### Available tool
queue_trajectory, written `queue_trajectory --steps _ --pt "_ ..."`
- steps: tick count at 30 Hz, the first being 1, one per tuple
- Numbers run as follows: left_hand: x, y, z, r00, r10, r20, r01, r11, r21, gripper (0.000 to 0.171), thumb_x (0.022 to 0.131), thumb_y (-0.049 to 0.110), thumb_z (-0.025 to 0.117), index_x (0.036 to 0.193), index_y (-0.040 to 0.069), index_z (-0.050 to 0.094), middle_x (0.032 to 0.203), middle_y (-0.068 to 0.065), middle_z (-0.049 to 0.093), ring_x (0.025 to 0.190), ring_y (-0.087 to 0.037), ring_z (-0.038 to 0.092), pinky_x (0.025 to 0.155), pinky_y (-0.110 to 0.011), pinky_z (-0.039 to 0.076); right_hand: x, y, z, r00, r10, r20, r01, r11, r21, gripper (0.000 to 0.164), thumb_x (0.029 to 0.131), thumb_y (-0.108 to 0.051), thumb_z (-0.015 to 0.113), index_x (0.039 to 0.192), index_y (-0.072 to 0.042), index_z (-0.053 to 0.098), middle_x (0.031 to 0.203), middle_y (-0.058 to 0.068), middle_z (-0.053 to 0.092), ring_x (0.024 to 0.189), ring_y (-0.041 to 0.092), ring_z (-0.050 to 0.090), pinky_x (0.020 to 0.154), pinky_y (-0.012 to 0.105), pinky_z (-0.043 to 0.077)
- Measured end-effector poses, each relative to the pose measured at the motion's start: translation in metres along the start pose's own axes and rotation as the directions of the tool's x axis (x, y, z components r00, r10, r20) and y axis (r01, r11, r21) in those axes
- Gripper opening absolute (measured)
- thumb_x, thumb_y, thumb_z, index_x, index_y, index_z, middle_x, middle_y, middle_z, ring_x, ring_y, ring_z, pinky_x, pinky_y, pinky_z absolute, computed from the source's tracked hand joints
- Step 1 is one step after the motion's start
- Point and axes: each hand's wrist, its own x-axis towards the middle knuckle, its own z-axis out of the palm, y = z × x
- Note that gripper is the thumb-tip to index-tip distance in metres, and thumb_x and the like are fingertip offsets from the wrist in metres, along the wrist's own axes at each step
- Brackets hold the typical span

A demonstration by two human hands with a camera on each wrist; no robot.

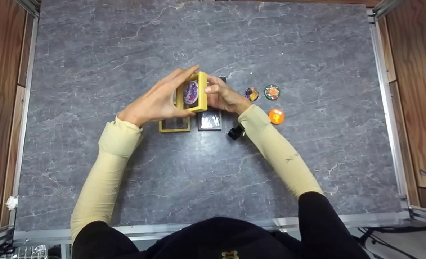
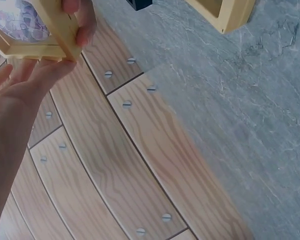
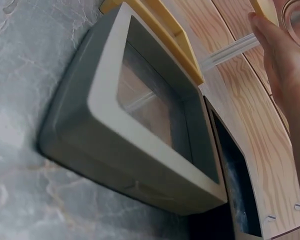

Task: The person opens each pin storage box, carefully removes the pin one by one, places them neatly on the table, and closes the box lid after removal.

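Note:
My left hand point(image 1: 155, 95) holds a small yellow display frame point(image 1: 203, 91) up over the table, thumb at its bottom edge and fingers along its top. Inside its window sits a round purple badge point(image 1: 191, 92), also visible through the frame in the left wrist view. At the frame's right side, my right hand point(image 1: 223, 95) grips the edge, thumb toward the front and other fingers partly hidden behind. In the right wrist view, the back of a round badge point(image 3: 297, 22) with its metal pin shows beside the right hand's fingers.
Below the hands lie another yellow frame point(image 1: 175, 130) and a black frame point(image 1: 210, 122), both partly covered. A grey-looking frame point(image 3: 140, 135) fills the right wrist view. To the right lie a purple-and-yellow badge point(image 1: 251, 94), a green-rimmed badge point(image 1: 272, 92) and an orange badge point(image 1: 276, 116).

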Motion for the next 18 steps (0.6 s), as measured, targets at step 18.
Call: queue_trajectory --steps 18 --pt "-0.005 -0.003 -0.01 0.999 -0.031 -0.039 0.03 0.999 -0.02 0.117 0.076 0.02 0.096 0.169 0.024 0.026 0.156 -0.009 0.051 0.145 -0.025 0.052 0.131 -0.048 0.039 -0.001 0.003 -0.011 0.999 -0.022 0.031 0.021 0.999 0.039 0.11 0.072 -0.025 0.094 0.155 0.009 0.031 0.133 0.023 0.062 0.115 0.034 0.07 0.103 0.047 0.064"
